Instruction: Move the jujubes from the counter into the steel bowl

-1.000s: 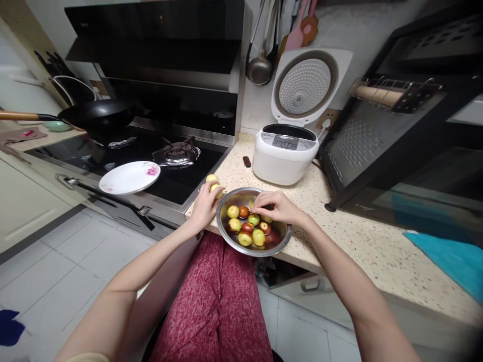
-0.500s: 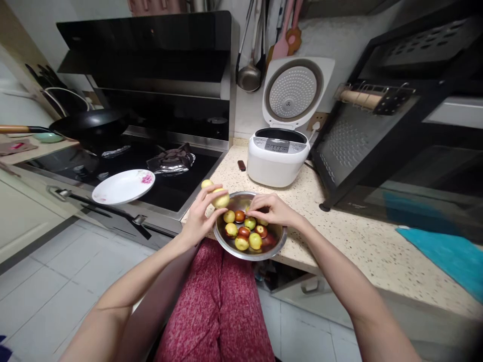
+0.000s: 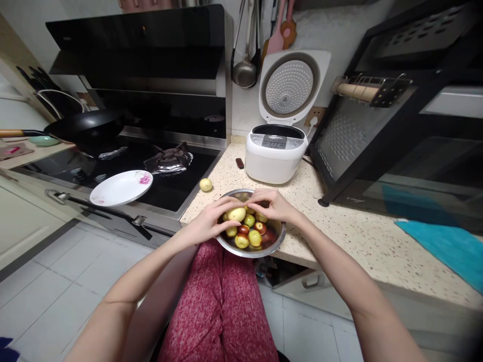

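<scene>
A pale yellow-green jujube (image 3: 236,214) is gripped between the thumb and fingers of my left hand (image 3: 209,219), over the left part of a steel bowl (image 3: 272,249). My right hand (image 3: 277,205) is over the bowl's far right side, its thumb and index finger pinched close to that jujube's right end. Whatever is between those fingertips is too small to make out. Below lie several more jujubes (image 3: 255,238), some yellow-green, some reddish brown. One loose pale jujube (image 3: 206,184) rests on the counter, left of the bowl and apart from my left hand.
Behind the bowl stands a white rice cooker (image 3: 276,160) with its lid up. A flowered plate (image 3: 119,189) lies at the gas stove's front edge; a wok (image 3: 86,125) sits further left. At right are a dark rack (image 3: 339,136) and a blue cloth (image 3: 445,251).
My left hand has moved right and down over the bowl with the jujube, away from the loose one on the counter. My right hand stays over the bowl, its fingertips now close to the held jujube.
</scene>
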The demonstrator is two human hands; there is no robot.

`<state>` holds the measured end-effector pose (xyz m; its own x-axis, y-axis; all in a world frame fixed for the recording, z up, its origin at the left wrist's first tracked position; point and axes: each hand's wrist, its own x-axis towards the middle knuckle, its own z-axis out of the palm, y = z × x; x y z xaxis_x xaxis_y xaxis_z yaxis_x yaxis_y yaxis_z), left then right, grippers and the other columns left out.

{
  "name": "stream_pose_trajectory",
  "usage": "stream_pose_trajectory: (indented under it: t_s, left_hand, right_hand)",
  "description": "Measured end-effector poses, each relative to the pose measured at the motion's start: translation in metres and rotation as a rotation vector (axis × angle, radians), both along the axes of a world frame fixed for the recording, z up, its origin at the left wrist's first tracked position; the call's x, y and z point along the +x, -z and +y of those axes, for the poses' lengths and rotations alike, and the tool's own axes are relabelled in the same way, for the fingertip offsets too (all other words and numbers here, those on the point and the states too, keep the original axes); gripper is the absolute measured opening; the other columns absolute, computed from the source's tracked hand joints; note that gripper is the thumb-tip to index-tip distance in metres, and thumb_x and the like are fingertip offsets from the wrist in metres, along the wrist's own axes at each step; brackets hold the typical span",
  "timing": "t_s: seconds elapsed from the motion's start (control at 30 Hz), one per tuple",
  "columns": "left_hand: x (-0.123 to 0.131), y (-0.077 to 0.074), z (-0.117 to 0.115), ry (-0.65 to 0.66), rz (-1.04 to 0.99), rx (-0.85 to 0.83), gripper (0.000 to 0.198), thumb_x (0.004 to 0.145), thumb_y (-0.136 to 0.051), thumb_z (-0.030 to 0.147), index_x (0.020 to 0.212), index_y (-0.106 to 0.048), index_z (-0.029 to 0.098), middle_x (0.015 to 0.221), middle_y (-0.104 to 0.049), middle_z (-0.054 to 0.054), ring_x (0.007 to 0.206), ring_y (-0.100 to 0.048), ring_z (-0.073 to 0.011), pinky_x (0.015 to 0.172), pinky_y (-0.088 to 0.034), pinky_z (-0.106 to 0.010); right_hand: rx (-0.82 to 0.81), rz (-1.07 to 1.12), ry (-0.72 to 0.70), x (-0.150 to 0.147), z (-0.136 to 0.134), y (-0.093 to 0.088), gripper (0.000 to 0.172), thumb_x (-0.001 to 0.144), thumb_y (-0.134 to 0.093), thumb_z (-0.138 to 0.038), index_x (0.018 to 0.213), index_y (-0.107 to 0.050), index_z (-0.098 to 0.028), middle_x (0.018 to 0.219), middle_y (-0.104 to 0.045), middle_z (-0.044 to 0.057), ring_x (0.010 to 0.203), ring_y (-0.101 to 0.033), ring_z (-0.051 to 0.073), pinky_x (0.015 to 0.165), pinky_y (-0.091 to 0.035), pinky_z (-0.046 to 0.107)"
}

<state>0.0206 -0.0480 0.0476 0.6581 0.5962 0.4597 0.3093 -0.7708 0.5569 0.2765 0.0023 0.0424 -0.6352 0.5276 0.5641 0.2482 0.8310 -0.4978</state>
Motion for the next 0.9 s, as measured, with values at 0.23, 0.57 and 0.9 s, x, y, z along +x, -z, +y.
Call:
stream_pose_trajectory:
  t_s: [0.23, 0.57, 0.9]
  left_hand:
    - [0.003, 0.004, -0.001, -0.017, -0.036, -0.025, 0.046, 0.096, -0.069, 0.035, 0.140, -0.061, 0.025, 0.136, -0.067, -0.011, 0.127, -0.064, -0.0267, 0.112, -0.052, -0.044]
    - [0.003, 0.010, -0.002, -0.041, -0.121, -0.036, 0.038, 0.095, -0.071, 0.037, 0.129, -0.068, 0.022, 0.126, -0.073, -0.011, 0.117, -0.069, -0.0257, 0.104, -0.056, -0.043]
    - [-0.019, 0.039, 0.053, -0.573, -0.366, 0.242, 0.027, 0.101, -0.056, 0.029, 0.125, -0.065, 0.020, 0.133, -0.064, -0.013, 0.127, -0.060, -0.0258, 0.112, -0.048, -0.048]
  right_hand:
    - [0.015, -0.002, 0.002, 0.000, 0.002, 0.002, 0.017, 0.096, -0.065, -0.026, 0.097, -0.081, -0.021, 0.088, -0.080, 0.007, 0.078, -0.073, 0.019, 0.075, -0.057, 0.035]
    - [-0.013, -0.039, 0.006, 0.001, 0.002, 0.001, 0.019, 0.096, -0.064, -0.028, 0.095, -0.081, -0.021, 0.087, -0.080, 0.006, 0.078, -0.072, 0.019, 0.075, -0.057, 0.035]
    - [-0.023, -0.046, 0.031, 0.001, 0.001, 0.002, 0.018, 0.095, -0.064, -0.026, 0.094, -0.082, -0.022, 0.086, -0.079, 0.006, 0.078, -0.071, 0.018, 0.074, -0.056, 0.033]
